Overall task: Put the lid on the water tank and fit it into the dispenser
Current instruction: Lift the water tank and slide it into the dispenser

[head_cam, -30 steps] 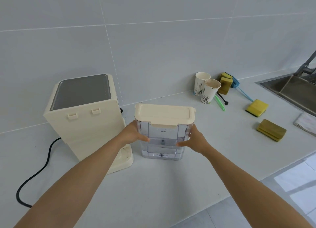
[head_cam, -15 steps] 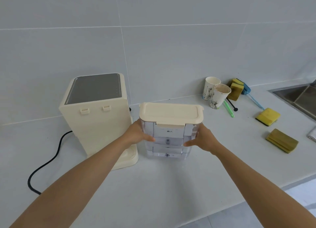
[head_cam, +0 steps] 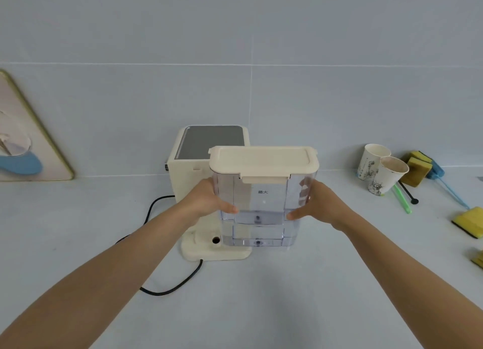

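Note:
The clear water tank (head_cam: 261, 210) hangs in the air with its cream lid (head_cam: 262, 161) closed on top. My left hand (head_cam: 209, 202) grips its left side and my right hand (head_cam: 316, 205) grips its right side. The tank is in front of the cream dispenser (head_cam: 188, 150), over the right part of the dispenser's base (head_cam: 206, 252). It hides most of the dispenser's back face. A round socket (head_cam: 216, 240) shows in the base just left of the tank's bottom.
The dispenser's black cord (head_cam: 167, 288) loops across the counter in front. A board (head_cam: 28, 139) leans on the wall at left. Two paper cups (head_cam: 379, 171), sponges (head_cam: 415, 168), a blue brush (head_cam: 444, 181) and more sponges (head_cam: 467, 222) lie at right.
Both hands have lifted the lidded tank off the counter and carried it left, over the dispenser's base. The view has turned left, so the sink is out of frame.

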A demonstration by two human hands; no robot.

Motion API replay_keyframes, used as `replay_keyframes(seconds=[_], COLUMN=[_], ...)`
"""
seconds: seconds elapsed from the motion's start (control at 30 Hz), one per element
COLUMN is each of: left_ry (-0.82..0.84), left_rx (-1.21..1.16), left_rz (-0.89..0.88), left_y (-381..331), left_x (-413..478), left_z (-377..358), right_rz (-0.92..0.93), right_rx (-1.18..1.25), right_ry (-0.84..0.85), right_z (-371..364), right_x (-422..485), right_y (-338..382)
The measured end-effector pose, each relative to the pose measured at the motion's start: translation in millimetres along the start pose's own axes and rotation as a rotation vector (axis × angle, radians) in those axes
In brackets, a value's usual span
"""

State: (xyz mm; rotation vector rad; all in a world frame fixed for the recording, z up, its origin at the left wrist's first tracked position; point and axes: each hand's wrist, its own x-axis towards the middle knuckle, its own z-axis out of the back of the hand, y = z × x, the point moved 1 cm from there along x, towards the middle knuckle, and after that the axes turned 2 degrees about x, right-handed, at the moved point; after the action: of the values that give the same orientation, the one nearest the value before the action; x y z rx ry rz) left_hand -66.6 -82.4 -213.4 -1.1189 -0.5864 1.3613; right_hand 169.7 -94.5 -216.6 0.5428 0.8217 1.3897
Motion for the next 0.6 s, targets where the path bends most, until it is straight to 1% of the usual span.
replay_keyframes(seconds=[0.13,0.27,0.4,0.6], left_ry=[0.007,-0.075,-0.142,-0.162], left_rx=[-0.021,-0.059,-0.048,-0.071], left_rz=[0.072,0.132,0.164,0.201], left_y=[-2,2,2,5], left_x=[-4,-7,-2,8], left_z=[4,31,47,53], right_rz=[-0.025,-0.013,-0.010,-0.014], right_rx=[0.009,0.065,0.120,0.172], right_ry=[0.021,0.044,0.043,0.043], right_z=[-9,-29,-43,-52], right_x=[6,18,27,41], right_y=[0,20,33,36])
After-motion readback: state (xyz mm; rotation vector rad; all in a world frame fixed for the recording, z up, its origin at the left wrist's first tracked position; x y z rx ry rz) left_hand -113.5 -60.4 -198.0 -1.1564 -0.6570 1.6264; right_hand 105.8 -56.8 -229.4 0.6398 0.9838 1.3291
